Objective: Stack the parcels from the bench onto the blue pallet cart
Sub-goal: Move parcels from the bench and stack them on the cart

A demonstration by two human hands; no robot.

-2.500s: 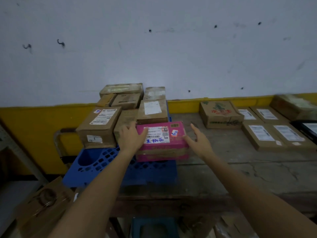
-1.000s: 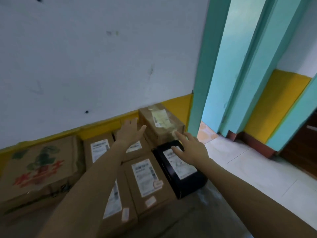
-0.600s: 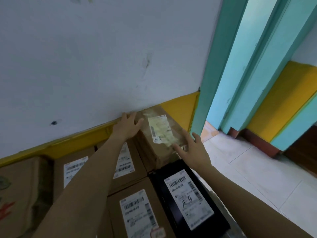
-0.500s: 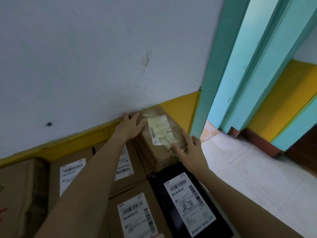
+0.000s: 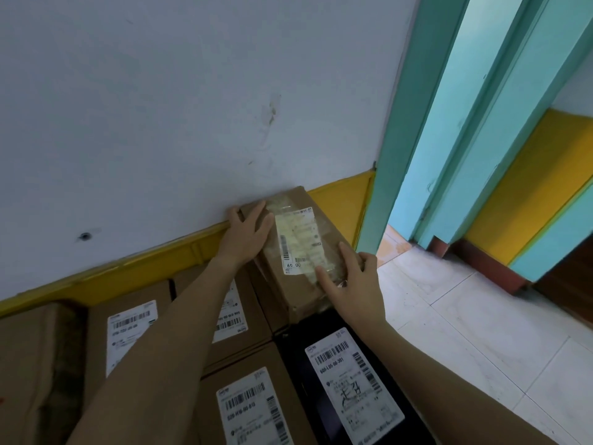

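Observation:
A brown taped parcel (image 5: 296,239) with a pale label stands against the wall at the bench's far right end. My left hand (image 5: 247,237) lies flat on its left top edge, fingers spread. My right hand (image 5: 351,284) presses on its near right corner, fingers on the tape. Both hands touch the parcel, which still rests on the bench. A black parcel (image 5: 349,390) with a white label lies just in front of it. The blue pallet cart is out of view.
Several flat brown parcels (image 5: 253,409) with white labels fill the bench to the left. A teal door frame (image 5: 401,155) stands right of the bench, with pale tiled floor (image 5: 465,316) beyond. The white wall with a yellow band (image 5: 144,271) runs behind.
I turned from the pink parcel at the cart to the bench's right end. Both hands reached forward and settled on the taped brown parcel at the wall.

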